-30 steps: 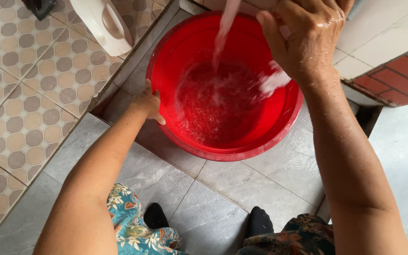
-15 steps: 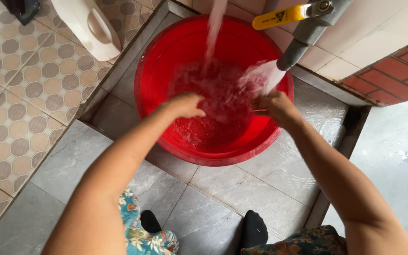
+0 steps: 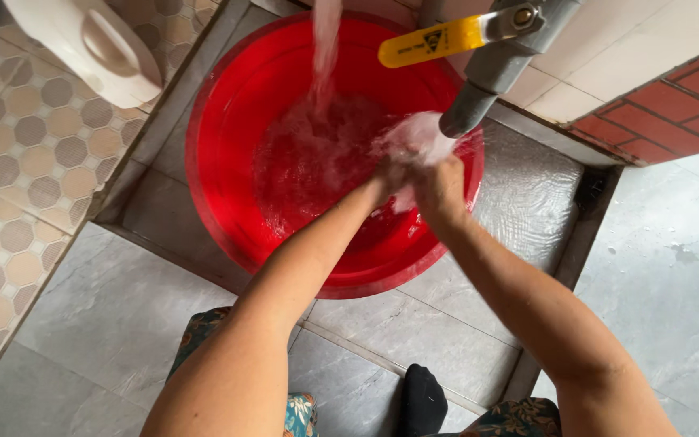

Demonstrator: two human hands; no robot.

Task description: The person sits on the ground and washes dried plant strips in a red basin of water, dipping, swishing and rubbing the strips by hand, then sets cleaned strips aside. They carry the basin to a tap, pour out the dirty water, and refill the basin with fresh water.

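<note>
While water pours from the grey tap (image 3: 479,89) at the frame's upper centre, my left hand (image 3: 386,174) and right hand (image 3: 440,188) press together under the stream above the red basin (image 3: 228,162), rubbing; I cannot tell whether they grip anything. I judge this a rinsing step; the next move calls for keeping both hands under the flow. The basin sits in a recessed grey-tiled bay (image 3: 123,299). A white jug (image 3: 95,44) stands upper left.
</note>
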